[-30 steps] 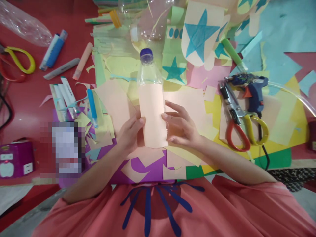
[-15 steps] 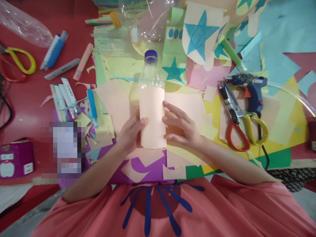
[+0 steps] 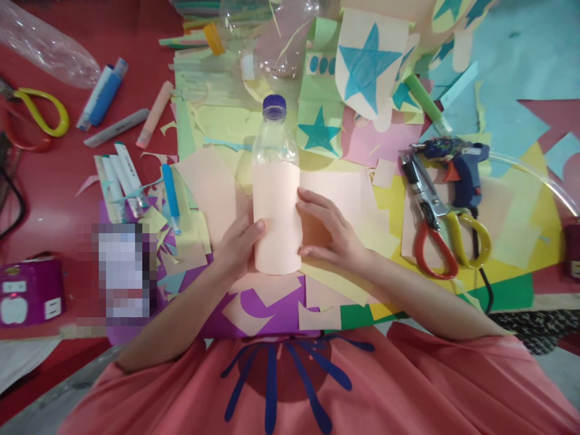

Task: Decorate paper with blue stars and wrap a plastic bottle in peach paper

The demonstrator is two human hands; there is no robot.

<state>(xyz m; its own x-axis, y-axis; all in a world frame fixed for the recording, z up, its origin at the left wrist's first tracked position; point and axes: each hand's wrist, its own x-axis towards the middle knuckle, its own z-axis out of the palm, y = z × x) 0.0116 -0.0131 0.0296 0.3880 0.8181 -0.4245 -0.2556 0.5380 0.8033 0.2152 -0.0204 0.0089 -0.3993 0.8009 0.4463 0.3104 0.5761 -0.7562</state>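
Note:
A clear plastic bottle (image 3: 274,142) with a dark blue cap stands or leans in the middle, in front of me. Pale peach paper (image 3: 277,223) wraps its body from the shoulder down. On the bottle's left side, my left hand (image 3: 238,241) grips it, thumb on the front of the paper and fingers hidden behind. My right hand (image 3: 333,232) holds the right side, with fingertips and thumb against the paper's edge, which bows out a little there. A gap shows between that palm and the bottle.
To the right lie scissors (image 3: 437,226) and a blue glue gun (image 3: 466,172) with its cord. Several markers (image 3: 124,172), paper scraps and a blurred phone-like object (image 3: 124,272) are at left. Star-decorated paper (image 3: 371,66) and another clear bottle (image 3: 276,51) lie at the back.
The wrapped bottle has shifted slightly left. My right hand has followed it, its fingers now closer together along the paper's edge. My left hand keeps its grip.

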